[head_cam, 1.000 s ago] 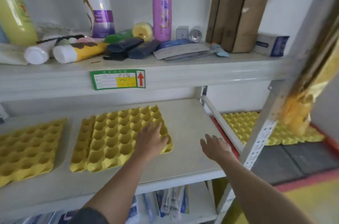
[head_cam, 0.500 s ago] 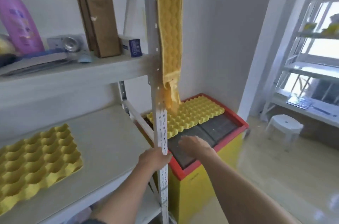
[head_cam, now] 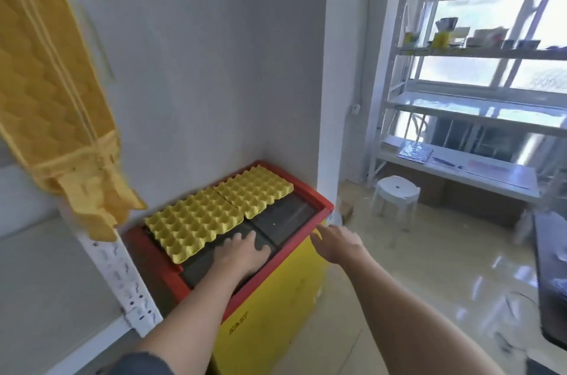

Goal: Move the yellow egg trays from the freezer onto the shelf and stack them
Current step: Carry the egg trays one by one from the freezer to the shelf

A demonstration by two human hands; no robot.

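Two yellow egg trays lie side by side on the dark glass lid of a small freezer [head_cam: 276,310] with a red rim and yellow body. The nearer tray [head_cam: 193,224] is at the left, the farther tray [head_cam: 254,190] at the right by the wall. My left hand [head_cam: 241,253] hovers flat over the glass lid just in front of the nearer tray, fingers spread, holding nothing. My right hand [head_cam: 337,241] is open in the air past the freezer's right front corner, also with nothing in it.
The white shelf board [head_cam: 46,282] and its perforated upright post [head_cam: 122,279] stand left of the freezer. A yellow padded thing [head_cam: 58,104] hangs from the post. A white stool [head_cam: 397,190] and a second white rack [head_cam: 472,104] stand by the window at right.
The view has swung right from the shelf to the freezer. My left hand left the shelf tray, passed the post and now hovers over the freezer lid. My right hand moved out past the freezer's corner.
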